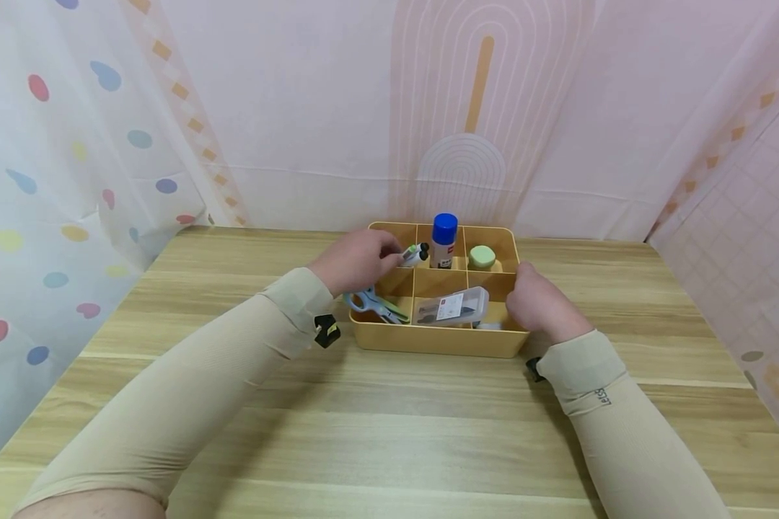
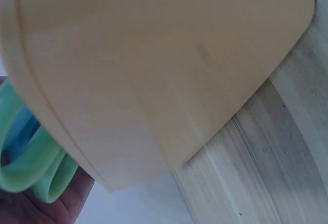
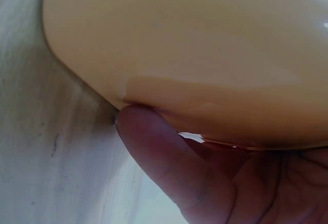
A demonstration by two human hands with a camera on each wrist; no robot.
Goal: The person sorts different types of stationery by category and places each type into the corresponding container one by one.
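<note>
A yellow-orange desk organizer with several compartments stands on the table. Over its back left part, my left hand pinches white markers with black ends. Below that hand, scissors with blue handles lean in the front left compartment; their green loops show beside the wall in the left wrist view. My right hand grips the organizer's right side, its thumb against the outer wall. A glue stick with a blue cap stands in the back middle compartment.
A pale green round item sits in the back right compartment. Across the front compartments lies a clear plastic case with a white label. The wood-grain table ends at a patterned curtain behind the organizer.
</note>
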